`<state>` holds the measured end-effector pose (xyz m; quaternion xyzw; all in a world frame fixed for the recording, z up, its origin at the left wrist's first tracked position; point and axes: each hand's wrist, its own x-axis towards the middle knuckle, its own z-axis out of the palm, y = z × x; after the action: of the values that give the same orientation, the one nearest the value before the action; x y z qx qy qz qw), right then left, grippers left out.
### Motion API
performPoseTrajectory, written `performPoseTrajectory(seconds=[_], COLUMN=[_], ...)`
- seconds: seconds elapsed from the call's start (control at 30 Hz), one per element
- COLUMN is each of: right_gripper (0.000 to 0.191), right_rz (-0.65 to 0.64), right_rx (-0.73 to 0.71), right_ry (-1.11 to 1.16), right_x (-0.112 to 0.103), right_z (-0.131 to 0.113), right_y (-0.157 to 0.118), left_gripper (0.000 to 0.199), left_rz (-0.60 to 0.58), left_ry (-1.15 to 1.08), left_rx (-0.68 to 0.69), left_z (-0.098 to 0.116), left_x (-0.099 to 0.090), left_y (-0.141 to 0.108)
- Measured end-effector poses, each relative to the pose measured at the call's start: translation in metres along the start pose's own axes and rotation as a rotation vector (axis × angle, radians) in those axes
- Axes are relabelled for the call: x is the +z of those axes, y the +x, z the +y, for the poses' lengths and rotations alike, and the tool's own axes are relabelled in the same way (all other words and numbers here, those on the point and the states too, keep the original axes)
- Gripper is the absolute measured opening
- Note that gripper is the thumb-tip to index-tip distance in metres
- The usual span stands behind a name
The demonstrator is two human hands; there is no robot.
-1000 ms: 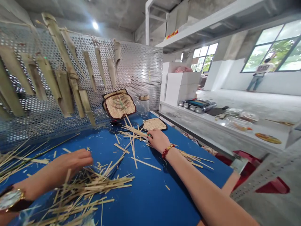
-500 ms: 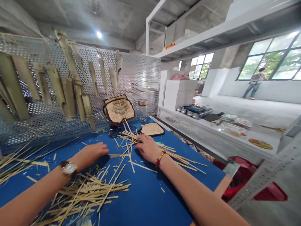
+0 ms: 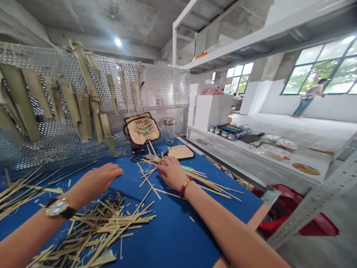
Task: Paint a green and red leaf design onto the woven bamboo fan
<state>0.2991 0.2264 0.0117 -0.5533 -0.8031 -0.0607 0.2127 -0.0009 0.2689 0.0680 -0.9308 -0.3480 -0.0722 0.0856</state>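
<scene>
My left hand (image 3: 104, 178), wearing a watch, hovers over the blue tabletop (image 3: 173, 227) with its fingers curled together; a thin blurred strip seems to stick out from them. My right hand (image 3: 170, 172), with a red bead bracelet, rests on a bundle of thin bamboo strips (image 3: 210, 182), and its fingertips are partly hidden among them. Loose strips lie crossed between the hands. A larger heap of strips (image 3: 111, 227) spreads below my left hand. Behind my right hand lies a flat woven piece (image 3: 180, 152).
Two dark-edged woven fans (image 3: 143, 130) lean by a glass jar (image 3: 169, 132) against a perforated panel (image 3: 167, 96) hung with bamboo pieces. More strips (image 3: 28, 190) lie at left. A shelf (image 3: 251, 152) holds dishes; a person (image 3: 309, 97) stands by the far windows.
My left hand has moved left and slightly up, away from the crossed strips. My right hand has shifted slightly left and up on the bundle. The far person has changed posture.
</scene>
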Motion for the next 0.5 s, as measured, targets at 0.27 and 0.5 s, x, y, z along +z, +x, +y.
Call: performPoseTrajectory(seconds=[0.27, 0.5], right_gripper=[0.031, 0.023], right_rz=[-0.142, -0.118], right_rx=[0.335, 0.407], right_ry=[-0.065, -0.046], right_x=[-0.014, -0.009], right_z=[0.042, 0.044], right_y=[-0.005, -0.003], left_gripper=[0.024, 0.035], left_rz=[-0.019, -0.188], left_ry=[0.080, 0.068], left_rx=[0.109, 0.242], left_z=[0.063, 0.048], left_x=[0.039, 0.026], left_y=[0.069, -0.001])
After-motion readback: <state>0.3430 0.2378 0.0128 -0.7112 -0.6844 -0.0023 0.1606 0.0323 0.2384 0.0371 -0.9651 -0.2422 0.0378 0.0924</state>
